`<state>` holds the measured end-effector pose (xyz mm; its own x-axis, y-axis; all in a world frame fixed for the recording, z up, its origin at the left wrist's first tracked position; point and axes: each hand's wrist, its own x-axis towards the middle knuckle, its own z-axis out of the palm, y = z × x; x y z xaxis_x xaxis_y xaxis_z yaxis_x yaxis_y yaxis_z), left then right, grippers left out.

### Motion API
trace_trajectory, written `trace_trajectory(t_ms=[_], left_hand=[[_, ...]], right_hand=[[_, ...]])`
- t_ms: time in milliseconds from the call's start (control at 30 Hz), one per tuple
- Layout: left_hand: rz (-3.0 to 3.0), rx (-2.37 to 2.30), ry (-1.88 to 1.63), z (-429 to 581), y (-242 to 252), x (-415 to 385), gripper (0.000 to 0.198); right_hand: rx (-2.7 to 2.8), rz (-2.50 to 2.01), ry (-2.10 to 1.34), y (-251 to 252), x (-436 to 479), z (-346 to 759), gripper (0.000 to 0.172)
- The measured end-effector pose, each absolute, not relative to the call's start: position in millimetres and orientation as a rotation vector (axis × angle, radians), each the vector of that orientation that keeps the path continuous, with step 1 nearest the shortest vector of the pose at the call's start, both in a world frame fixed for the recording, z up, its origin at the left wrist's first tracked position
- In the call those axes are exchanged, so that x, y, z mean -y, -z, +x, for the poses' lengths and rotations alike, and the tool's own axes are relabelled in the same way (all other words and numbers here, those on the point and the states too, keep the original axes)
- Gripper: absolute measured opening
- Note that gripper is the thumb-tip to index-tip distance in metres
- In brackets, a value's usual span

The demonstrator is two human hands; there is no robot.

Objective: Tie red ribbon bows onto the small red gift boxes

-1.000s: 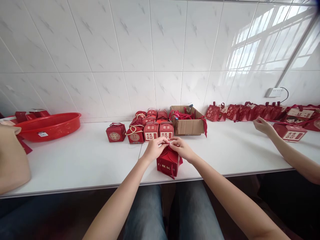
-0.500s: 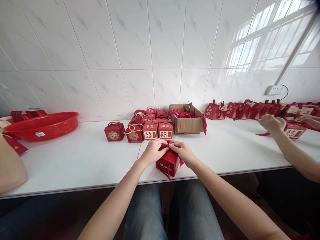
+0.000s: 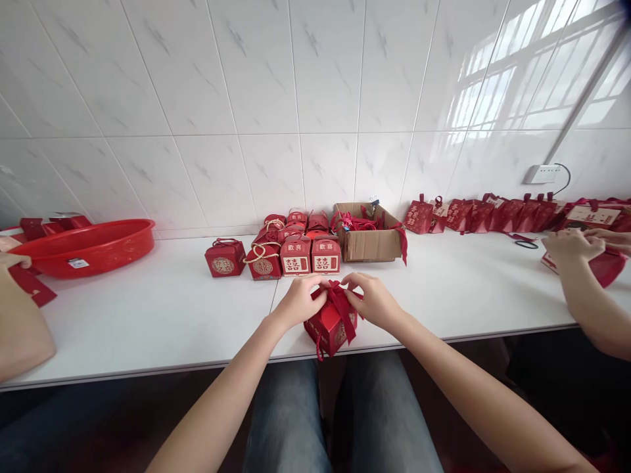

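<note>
The left hand [image 3: 300, 303] and the right hand [image 3: 375, 303] pinch the red ribbon [image 3: 342, 307] atop the red box [image 3: 325, 323], which stands near the white table's [image 3: 434, 289] front edge, before the tiled wall [image 3: 325, 85]; both hands arch inward.

Left hand [image 3: 300, 303] and right hand [image 3: 377, 303] bare; forearms [image 3: 221, 397] bare; blue denim jeans [image 3: 288, 414], unevenly faded.

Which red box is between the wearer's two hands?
The red box at the near edge of the table, red ribbon hanging over it. It alone has the wearer's left hand and right hand beside it; other boxes sit farther back.
</note>
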<state>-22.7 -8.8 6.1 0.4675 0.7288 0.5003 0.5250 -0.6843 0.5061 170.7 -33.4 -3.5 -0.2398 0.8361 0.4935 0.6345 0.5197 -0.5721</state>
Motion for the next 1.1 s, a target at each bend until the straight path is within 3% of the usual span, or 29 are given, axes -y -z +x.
trace_trajectory(t_ms=[100,233,400,633,933,1100], left_hand=[[2.469,-1.054,-1.035,-22,-8,13,0.018],[2.530,-1.027,-0.974,-23,-11,14,0.019],[2.562,-1.010,-0.978,-25,-11,11,0.019],[2.596,-1.078,-0.977,-24,-10,10,0.024],[2.769,-1.214,-0.884,-27,-19,9,0.031],[2.871,-1.327,-0.682,-37,-27,10,0.026]], right_hand=[[2.051,-1.206,-0.476,-8,42,175,0.009],[2.052,-1.230,-0.586,-19,38,181,0.013],[2.190,-1.009,-0.556,-19,17,181,0.036],[2.280,-0.909,-0.459,-14,12,179,0.023],[2.517,-0.666,-0.475,-28,6,176,0.054],[2.647,-0.610,-0.648,-26,-2,185,0.059]])
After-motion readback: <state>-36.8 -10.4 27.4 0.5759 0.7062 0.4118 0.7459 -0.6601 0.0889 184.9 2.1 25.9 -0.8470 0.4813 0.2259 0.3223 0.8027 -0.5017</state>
